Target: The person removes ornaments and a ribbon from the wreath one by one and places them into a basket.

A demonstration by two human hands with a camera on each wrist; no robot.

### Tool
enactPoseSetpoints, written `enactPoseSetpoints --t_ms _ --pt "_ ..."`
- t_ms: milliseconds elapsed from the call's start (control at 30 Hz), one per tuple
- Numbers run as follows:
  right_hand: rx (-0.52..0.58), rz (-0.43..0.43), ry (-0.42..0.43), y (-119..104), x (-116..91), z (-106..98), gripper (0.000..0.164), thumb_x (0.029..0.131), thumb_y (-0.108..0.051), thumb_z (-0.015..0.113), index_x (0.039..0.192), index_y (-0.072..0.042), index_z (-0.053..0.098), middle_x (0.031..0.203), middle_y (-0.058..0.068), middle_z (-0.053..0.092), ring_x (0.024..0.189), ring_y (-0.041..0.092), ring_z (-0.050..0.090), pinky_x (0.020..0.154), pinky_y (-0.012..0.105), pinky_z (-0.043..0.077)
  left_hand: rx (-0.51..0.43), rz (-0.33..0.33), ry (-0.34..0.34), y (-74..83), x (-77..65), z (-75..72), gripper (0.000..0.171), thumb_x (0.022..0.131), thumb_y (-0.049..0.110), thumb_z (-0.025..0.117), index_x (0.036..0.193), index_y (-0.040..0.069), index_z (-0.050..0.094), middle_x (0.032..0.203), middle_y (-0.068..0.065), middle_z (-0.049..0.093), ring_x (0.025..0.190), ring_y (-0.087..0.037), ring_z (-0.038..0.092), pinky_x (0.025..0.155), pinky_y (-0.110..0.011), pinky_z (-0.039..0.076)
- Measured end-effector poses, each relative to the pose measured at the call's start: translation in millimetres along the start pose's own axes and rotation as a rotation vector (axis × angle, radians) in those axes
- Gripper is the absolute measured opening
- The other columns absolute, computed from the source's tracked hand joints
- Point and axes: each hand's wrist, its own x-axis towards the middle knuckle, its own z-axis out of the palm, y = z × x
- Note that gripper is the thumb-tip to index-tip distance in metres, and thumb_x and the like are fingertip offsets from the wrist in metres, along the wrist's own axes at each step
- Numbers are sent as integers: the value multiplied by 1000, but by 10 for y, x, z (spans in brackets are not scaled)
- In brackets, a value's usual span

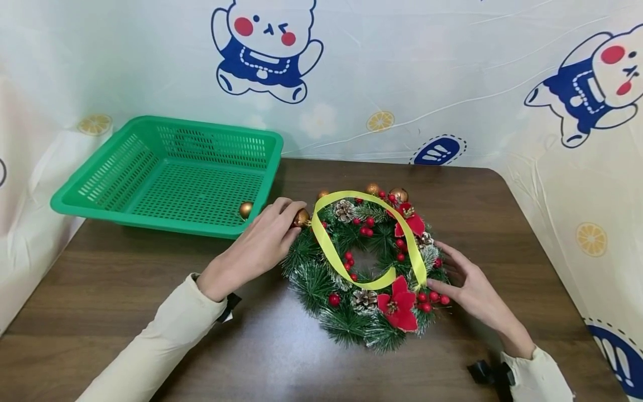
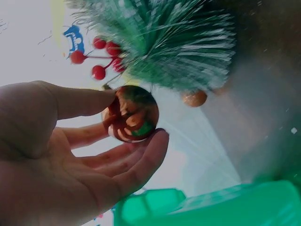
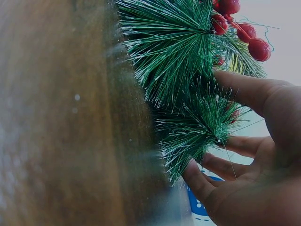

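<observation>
A green pine wreath (image 1: pixel 311 287) lies on the table, dressed with red berries, pine cones, red flowers (image 1: pixel 399 307) and several copper-coloured balls along its far edge. At the wreath's left side my left hand (image 1: pixel 253 245) holds a shiny copper ball ornament (image 2: pixel 134 113) between thumb and fingers. A loop of yellow ribbon (image 1: pixel 327 245) lies over the wreath's top, one side of it close to that ball. My right hand (image 1: pixel 474 287) grips the wreath's right edge, thumb near the berries and fingers round the outer needles (image 3: pixel 202 122).
Back left on the brown wooden table (image 1: pixel 125 312) stands a green plastic basket (image 1: pixel 166 222) with one copper ball (image 1: pixel 245 210) in its near right corner. A printed cloth (image 1: pixel 346 67) hangs behind the table. Black straps sit at both wrists.
</observation>
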Motion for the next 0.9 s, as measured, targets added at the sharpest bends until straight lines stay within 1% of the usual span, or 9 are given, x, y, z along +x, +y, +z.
enactPoseSetpoints --t_ms 133,233,333,467,533,633,767,900 --pt "-3 0 -2 0 5 -2 79 91 -29 74 156 -17 31 152 19 37 130 46 44 102 67 38 1 28 -11 29 -29 -82 43 92 2 69 132 -1 54 121 -17 57 103 -31 58 86 -43 52" --pt "-3 0 -4 -1 7 -4 79 91 -29 74 156 -17 31 152 19 37 131 46 43 103 67 38 13 45 -32 45 -42 -124 39 91 2 70 128 -1 57 117 -16 58 99 -29 59 84 -41 53" --pt "-2 3 -6 -2 8 -4 79 91 -29 74 156 -17 31 152 20 37 131 46 43 103 67 38 24 55 -66 53 -50 -148 35 91 2 71 124 0 59 114 -15 59 97 -27 59 80 -40 53" --pt "-1 5 -7 -1 7 -3 79 91 -30 74 156 -16 31 151 20 38 130 47 43 102 67 38 35 54 -99 55 -54 -163 35 90 3 72 123 0 60 114 -15 60 97 -27 59 79 -39 53" --pt "-2 2 -5 1 6 -2 79 91 -29 74 156 -16 31 151 20 38 130 47 44 102 67 38 31 51 -99 55 -52 -167 36 90 4 73 123 1 60 114 -15 60 96 -26 59 77 -39 53" --pt "-3 -6 -2 0 6 -2 79 91 -28 74 156 -15 31 150 20 39 129 46 44 101 66 39 23 28 -92 52 -40 -156 38 89 8 75 124 2 60 113 -14 60 91 -25 59 74 -36 53" --pt "-4 -10 -1 -3 9 -3 79 91 -28 74 156 -14 31 150 20 39 129 46 44 101 66 39 37 -8 -73 36 -14 -93 39 90 13 76 124 2 59 110 -13 59 86 -25 60 71 -36 53" --pt "-11 -8 -3 -6 10 -10 80 91 -29 74 156 -14 30 151 20 38 130 47 44 102 67 38 51 -2 -36 5 3 -32 40 89 13 76 123 0 59 109 -15 58 88 -27 61 73 -39 54"
